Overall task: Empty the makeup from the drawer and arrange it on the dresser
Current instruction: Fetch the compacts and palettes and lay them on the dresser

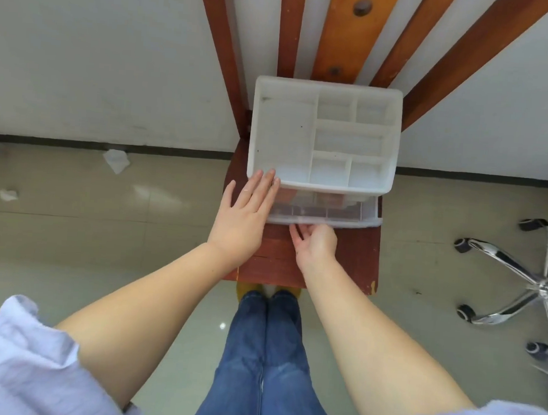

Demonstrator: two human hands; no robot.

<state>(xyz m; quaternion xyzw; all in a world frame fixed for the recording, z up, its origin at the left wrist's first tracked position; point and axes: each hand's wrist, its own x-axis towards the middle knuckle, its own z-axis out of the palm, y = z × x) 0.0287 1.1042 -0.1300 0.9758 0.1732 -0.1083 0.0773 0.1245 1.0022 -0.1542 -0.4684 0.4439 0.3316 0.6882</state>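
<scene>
Drawer [324, 214] of clear plastic stands partly pulled out from the front of a white organizer [324, 136] with divided top compartments, which sits on a red-brown wooden surface [356, 261]; dark items show dimly inside the drawer but cannot be identified. Left hand [244, 216] lies flat with straight fingers against the organizer's near left corner. Right hand [315, 242] has its fingers curled on the drawer's front edge.
</scene>
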